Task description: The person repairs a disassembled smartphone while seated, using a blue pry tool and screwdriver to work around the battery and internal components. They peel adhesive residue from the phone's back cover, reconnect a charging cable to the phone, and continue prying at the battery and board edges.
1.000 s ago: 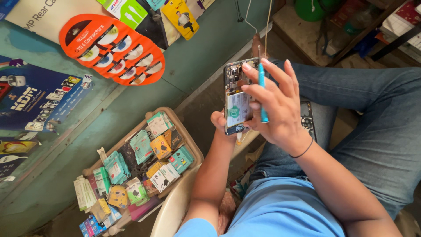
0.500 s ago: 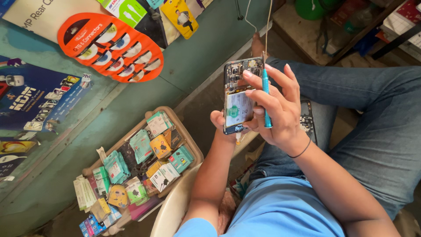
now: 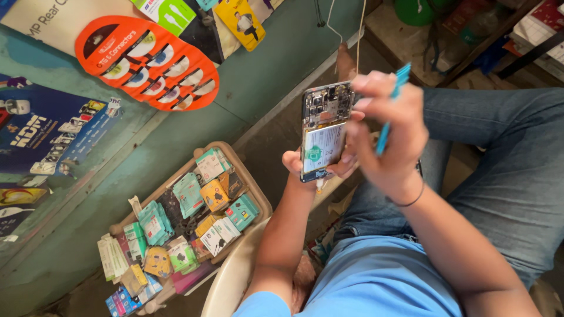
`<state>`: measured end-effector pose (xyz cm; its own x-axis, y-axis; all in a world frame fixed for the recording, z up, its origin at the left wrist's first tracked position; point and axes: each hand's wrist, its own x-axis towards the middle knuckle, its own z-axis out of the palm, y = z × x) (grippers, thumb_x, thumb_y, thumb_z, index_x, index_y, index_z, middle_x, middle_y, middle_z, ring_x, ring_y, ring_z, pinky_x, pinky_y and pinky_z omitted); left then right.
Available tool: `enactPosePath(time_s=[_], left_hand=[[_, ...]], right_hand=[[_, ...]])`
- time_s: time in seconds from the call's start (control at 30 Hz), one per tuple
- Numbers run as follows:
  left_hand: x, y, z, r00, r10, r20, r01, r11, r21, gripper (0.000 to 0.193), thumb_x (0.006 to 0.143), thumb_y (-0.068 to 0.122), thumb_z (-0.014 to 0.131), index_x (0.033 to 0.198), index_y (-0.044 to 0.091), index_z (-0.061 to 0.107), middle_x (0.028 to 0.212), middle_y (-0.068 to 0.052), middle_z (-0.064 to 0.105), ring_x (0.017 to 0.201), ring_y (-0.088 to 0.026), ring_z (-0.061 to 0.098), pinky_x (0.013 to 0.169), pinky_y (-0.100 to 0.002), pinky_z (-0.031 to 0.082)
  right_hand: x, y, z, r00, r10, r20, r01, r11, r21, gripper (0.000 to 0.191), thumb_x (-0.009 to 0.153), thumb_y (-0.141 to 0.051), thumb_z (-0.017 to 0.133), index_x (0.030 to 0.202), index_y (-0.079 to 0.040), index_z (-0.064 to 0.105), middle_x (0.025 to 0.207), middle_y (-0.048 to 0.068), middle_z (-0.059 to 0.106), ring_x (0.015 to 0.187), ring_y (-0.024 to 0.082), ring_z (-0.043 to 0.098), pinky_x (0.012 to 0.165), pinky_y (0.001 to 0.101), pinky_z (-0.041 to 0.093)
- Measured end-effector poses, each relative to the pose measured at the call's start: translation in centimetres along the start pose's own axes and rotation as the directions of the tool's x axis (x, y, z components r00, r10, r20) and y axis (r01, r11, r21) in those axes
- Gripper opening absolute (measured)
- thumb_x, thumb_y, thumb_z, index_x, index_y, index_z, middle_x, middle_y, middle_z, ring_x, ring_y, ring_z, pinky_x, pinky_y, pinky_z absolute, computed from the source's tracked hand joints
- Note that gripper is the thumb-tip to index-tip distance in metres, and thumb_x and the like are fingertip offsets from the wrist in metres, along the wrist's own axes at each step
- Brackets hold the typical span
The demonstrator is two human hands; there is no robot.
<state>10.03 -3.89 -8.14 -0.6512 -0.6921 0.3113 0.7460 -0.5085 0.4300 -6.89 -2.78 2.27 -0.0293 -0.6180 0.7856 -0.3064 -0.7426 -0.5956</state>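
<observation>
Gripping from below, the left hand (image 3: 299, 167) is clamping an opened phone (image 3: 324, 130) upright in front of the person's chest, fingers closed around its lower edge and sides. Its back cover is already off: the circuit board is showing along the top edge and the pale battery with a green mark is filling the middle. Whether any screws or connectors are still fastened is too small to tell.

Meanwhile the right hand (image 3: 385, 135) is closing around a slim blue tool (image 3: 390, 108), which is poking up between the fingers and slanting toward the upper right; its lower tip is hidden behind the hand, so whether it is touching the phone cannot be told. The fingertips of this hand are resting against the phone's right edge, near the top. A thin dark band is sitting on the right wrist.

By my reading, the opening stage is done and the work inside the phone is in progress, with the battery still seated and no part lifted out.

Down on the floor, a shallow tray (image 3: 251, 188) is lying beside the teal wall, crowded with small packets in green, yellow and white. An orange oval display card (image 3: 147, 61) is hanging on that wall above it. Both legs, in blue jeans (image 3: 505, 158), are spreading under the hands.
</observation>
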Motion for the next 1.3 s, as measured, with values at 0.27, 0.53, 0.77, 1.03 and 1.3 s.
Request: enactPosePath(time_s=[0.27,0.53,0.77,1.03,1.3], left_hand=[[1.2,0.8,2.5,0.995,-0.052,-0.081,0.051,0.999,-0.01,0.107,0.061,0.05,0.084,0.146,0.0,0.042,0.096,-0.011,0.054,0.06,-0.011,0.041,0.056,-0.028,0.036],[1.1,0.6,1.9,0.996,-0.061,-0.064,0.06,0.998,-0.023,0.105,0.06,0.051,0.084,0.143,0.001,0.044,0.097,-0.011,0.055,0.059,-0.011,0.041,0.054,-0.028,0.032],[0.9,0.2,1.4,0.996,-0.07,-0.057,0.066,0.995,-0.069,0.098,0.062,0.052,0.083,0.135,-0.001,0.045,0.093,-0.012,0.056,0.054,-0.011,0.041,0.049,-0.026,0.031],[1.3,0.3,1.2,0.998,-0.038,-0.043,0.032,0.991,-0.131,0.101,0.061,0.046,0.084,0.141,0.001,0.042,0.097,-0.012,0.057,0.058,-0.012,0.043,0.054,-0.029,0.035],[1.7,-0.6,1.3,0.999,0.032,-0.04,-0.04,0.971,-0.234,0.095,0.069,0.044,0.079,0.145,0.001,0.039,0.099,-0.014,0.053,0.063,-0.012,0.043,0.056,-0.026,0.037]], right_hand=[[3.3,2.2,0.3,0.801,0.514,0.307,-0.597,0.728,0.338,0.017,0.103,-0.015,0.072,0.113,-0.002,0.069,0.1,0.001,0.069,0.085,0.002,0.063,0.071,0.0189,0.054],[2.6,3.1,0.8,0.782,0.528,0.33,-0.622,0.696,0.359,0.017,0.103,-0.017,0.074,0.106,-0.002,0.069,0.09,-0.003,0.068,0.078,0.0,0.058,0.068,0.0168,0.048],[2.2,3.6,1.2,0.823,0.477,0.308,-0.567,0.72,0.4,0.016,0.105,-0.016,0.072,0.107,-0.001,0.067,0.098,-0.002,0.069,0.087,0.001,0.061,0.077,0.0184,0.051],[2.7,3.8,1.7,0.789,0.521,0.327,-0.614,0.686,0.39,0.015,0.104,-0.015,0.072,0.104,-0.002,0.066,0.089,-0.002,0.069,0.079,0.001,0.06,0.07,0.0176,0.049],[3.6,4.7,2.0,0.742,0.572,0.35,-0.67,0.639,0.378,0.015,0.1,-0.016,0.075,0.101,-0.003,0.067,0.088,-0.003,0.069,0.078,0.0,0.061,0.069,0.0165,0.049]])
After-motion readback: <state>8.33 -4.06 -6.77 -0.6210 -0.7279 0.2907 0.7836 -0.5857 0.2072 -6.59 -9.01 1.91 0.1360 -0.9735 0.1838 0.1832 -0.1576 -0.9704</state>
